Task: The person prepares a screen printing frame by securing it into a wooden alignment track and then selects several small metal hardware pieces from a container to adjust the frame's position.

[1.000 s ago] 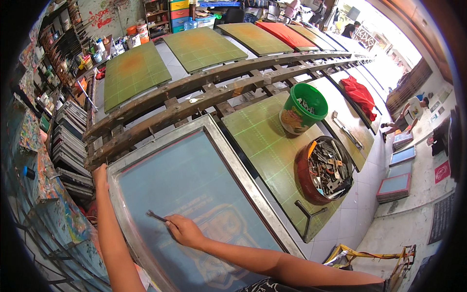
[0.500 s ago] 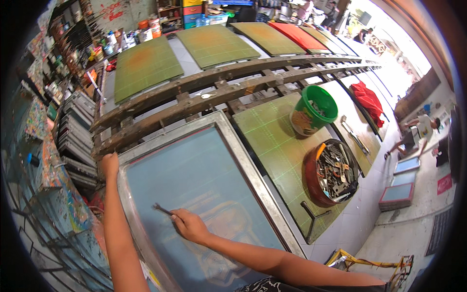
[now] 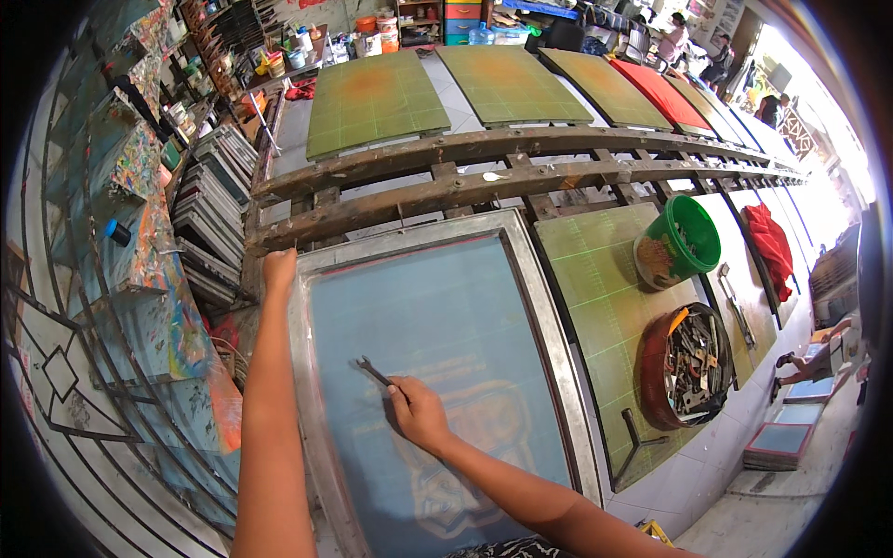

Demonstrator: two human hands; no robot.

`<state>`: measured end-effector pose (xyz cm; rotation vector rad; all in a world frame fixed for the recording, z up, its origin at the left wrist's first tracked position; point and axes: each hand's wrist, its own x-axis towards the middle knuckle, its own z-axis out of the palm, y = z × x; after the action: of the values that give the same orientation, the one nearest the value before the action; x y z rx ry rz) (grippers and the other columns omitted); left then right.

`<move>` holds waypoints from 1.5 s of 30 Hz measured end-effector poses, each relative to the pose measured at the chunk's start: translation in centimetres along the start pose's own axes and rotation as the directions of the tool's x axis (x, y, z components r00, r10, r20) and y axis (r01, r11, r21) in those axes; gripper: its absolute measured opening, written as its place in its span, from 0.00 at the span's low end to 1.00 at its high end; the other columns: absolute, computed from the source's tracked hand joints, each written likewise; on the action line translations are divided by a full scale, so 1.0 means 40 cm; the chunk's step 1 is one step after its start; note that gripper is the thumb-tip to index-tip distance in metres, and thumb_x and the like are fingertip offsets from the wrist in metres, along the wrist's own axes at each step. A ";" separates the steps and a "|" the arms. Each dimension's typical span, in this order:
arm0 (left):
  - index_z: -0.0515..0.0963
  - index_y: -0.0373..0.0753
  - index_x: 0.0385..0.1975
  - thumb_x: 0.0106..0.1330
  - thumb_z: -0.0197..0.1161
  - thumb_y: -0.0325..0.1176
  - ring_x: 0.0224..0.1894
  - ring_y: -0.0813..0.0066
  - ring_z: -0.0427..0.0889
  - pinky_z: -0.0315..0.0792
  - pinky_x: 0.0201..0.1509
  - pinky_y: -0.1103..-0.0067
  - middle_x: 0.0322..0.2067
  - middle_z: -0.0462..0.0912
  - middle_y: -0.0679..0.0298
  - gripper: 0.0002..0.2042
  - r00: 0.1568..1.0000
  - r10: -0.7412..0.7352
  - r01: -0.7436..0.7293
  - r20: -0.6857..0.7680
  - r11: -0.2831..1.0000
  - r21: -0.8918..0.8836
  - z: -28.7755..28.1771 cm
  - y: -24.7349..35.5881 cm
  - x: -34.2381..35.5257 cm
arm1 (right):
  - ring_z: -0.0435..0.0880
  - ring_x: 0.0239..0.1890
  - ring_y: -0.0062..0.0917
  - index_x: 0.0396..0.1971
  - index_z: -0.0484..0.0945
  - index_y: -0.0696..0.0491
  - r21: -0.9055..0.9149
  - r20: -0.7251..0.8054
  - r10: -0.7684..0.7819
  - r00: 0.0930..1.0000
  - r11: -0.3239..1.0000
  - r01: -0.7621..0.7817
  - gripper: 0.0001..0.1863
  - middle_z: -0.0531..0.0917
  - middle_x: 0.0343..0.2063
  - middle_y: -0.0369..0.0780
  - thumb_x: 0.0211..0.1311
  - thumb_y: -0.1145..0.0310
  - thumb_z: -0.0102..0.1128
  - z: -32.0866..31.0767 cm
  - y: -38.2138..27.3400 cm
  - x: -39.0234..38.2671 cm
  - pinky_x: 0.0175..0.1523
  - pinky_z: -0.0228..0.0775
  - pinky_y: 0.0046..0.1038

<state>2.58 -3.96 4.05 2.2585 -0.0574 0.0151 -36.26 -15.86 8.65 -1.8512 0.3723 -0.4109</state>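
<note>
My left hand (image 3: 279, 268) is closed at the upper left corner of a metal screen-printing frame (image 3: 579, 437), its fingertips partly hidden. The frame holds pale blue mesh (image 3: 409, 316) with a faint logo pattern. My right hand (image 3: 419, 414) grips a dark open-end wrench (image 3: 372, 370) over the mesh, its jaw pointing up and left. Just right of the frame, on a green gridded board (image 3: 577, 251), are a green bucket (image 3: 670, 265) of metal pieces, a round red tub (image 3: 665, 372) full of tools and hardware, and a three-armed wrench (image 3: 633, 446).
Wooden rails (image 3: 391, 200) run beyond the frame, with more boards (image 3: 372, 102) behind. At left are stacked screens (image 3: 209, 200) and paint-spattered steps (image 3: 177, 391) with a metal railing. A red cloth (image 3: 767, 251) lies at right. People (image 3: 814, 363) are at right and far back.
The view has turned left, so the frame, boards and both hands appear farther right, with more steps and railing showing. The hands keep their holds on the frame and wrench.
</note>
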 end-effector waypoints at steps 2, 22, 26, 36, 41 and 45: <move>0.74 0.25 0.18 0.54 0.56 0.37 0.22 0.68 0.72 0.64 0.30 0.66 0.17 0.76 0.51 0.16 0.999 0.036 -0.035 -0.018 0.999 0.032 0.001 -0.001 0.001 | 0.79 0.33 0.45 0.41 0.78 0.58 -0.005 -0.006 -0.007 1.000 1.000 0.007 0.11 0.80 0.32 0.49 0.65 0.69 0.51 -0.001 -0.001 -0.001 0.38 0.71 0.37; 0.73 0.24 0.20 0.53 0.57 0.36 0.25 0.75 0.70 0.65 0.31 0.70 0.17 0.73 0.57 0.16 0.995 -0.096 0.094 -0.002 0.979 -0.181 -0.008 0.024 -0.017 | 0.80 0.34 0.45 0.39 0.78 0.61 -0.004 -0.007 -0.047 0.999 0.999 0.047 0.11 0.81 0.32 0.50 0.64 0.70 0.52 0.001 0.000 0.004 0.39 0.72 0.37; 0.77 0.23 0.27 0.53 0.55 0.35 0.28 0.72 0.74 0.66 0.34 0.70 0.24 0.78 0.56 0.16 0.996 -0.066 0.070 0.054 0.995 -0.076 -0.009 0.034 -0.018 | 0.80 0.34 0.45 0.40 0.78 0.61 -0.006 -0.007 -0.033 0.999 0.999 0.033 0.11 0.81 0.33 0.50 0.64 0.70 0.52 -0.003 0.003 0.004 0.39 0.72 0.37; 0.76 0.26 0.21 0.53 0.55 0.41 0.27 0.61 0.77 0.66 0.35 0.65 0.22 0.78 0.47 0.18 0.999 0.020 -0.018 -0.032 0.999 0.051 -0.016 0.003 -0.001 | 0.78 0.31 0.42 0.39 0.78 0.60 0.015 -0.015 -0.049 0.999 0.999 0.049 0.10 0.79 0.28 0.48 0.64 0.71 0.53 0.003 -0.005 0.003 0.37 0.69 0.36; 0.77 0.29 0.21 0.53 0.56 0.42 0.31 0.49 0.79 0.68 0.36 0.64 0.25 0.80 0.46 0.17 0.996 0.039 -0.023 -0.080 0.981 0.193 -0.030 0.131 -0.097 | 0.78 0.31 0.43 0.39 0.78 0.60 0.010 -0.055 -0.061 0.997 0.998 0.062 0.10 0.78 0.27 0.48 0.64 0.71 0.53 0.002 0.013 0.002 0.36 0.69 0.36; 0.76 0.28 0.19 0.54 0.56 0.43 0.27 0.46 0.78 0.67 0.33 0.61 0.21 0.77 0.43 0.19 0.980 0.161 -0.126 -0.120 0.958 0.258 -0.028 0.101 -0.079 | 0.80 0.35 0.46 0.41 0.78 0.60 0.007 0.018 0.002 1.000 1.000 -0.002 0.12 0.80 0.34 0.49 0.66 0.68 0.51 -0.004 0.000 0.002 0.41 0.71 0.38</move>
<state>-0.75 -5.54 7.80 2.4938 -0.1528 0.2725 -36.26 -16.00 8.71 -1.8465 0.3604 -0.3939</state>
